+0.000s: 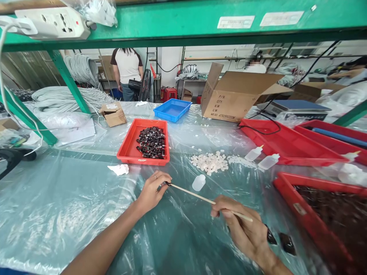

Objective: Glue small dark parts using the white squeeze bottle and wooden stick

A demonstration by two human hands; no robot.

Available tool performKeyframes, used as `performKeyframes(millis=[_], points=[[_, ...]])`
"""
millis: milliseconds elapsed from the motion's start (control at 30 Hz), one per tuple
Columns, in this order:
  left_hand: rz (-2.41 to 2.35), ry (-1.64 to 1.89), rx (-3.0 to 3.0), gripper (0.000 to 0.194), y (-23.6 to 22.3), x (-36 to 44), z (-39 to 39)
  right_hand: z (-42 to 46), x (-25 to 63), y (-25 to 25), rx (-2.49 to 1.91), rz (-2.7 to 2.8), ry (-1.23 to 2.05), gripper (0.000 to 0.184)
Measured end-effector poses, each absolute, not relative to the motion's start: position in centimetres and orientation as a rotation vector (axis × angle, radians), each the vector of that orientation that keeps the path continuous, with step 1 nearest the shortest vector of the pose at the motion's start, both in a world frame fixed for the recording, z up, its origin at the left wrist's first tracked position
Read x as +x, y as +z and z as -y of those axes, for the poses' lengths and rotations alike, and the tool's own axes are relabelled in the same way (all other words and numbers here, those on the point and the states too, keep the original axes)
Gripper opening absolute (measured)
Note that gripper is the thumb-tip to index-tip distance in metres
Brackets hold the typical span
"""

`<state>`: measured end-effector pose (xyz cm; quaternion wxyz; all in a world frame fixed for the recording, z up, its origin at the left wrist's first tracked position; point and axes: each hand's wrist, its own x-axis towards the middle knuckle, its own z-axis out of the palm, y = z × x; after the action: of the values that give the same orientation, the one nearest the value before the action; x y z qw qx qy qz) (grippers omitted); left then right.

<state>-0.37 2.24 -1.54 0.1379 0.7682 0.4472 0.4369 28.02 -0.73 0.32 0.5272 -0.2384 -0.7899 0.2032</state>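
Note:
Between the fingertips of my left hand [155, 191] is a small black part [168, 184], mostly covered by the fingers. My right hand [243, 223] grips a thin wooden stick [195, 194] like a pen, and the stick's far tip meets the black part. Just beyond the stick lies a small translucent bottle [198, 182]. A pile of small white pieces [210, 162] is spread out behind that bottle. Two glossy black parts [287, 243] rest by my right wrist, one partly hidden by it.
A red tray [122, 152] holds many black parts; a crumpled tissue [118, 169] lies before it. Farther back are a blue tray [172, 118] and a cardboard box [226, 95]. Red trays [282, 176] and dropper bottles [268, 162] stand right. A green beam [177, 23] crosses overhead.

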Motion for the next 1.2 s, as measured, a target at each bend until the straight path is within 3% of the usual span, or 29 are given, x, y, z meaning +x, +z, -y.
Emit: performKeyframes(millis=[1033,1200], points=[[-1.322,1.228,2.186,0.011,-1.07,-0.35,-2.22,0.96,28.31,0.53,-0.507,1.864,0.517,0.028],[-1.471,1.279,2.032,0.004,-1.53,-0.81,-2.84,1.24,27.58,0.81,-0.41,1.987,0.287,0.027]])
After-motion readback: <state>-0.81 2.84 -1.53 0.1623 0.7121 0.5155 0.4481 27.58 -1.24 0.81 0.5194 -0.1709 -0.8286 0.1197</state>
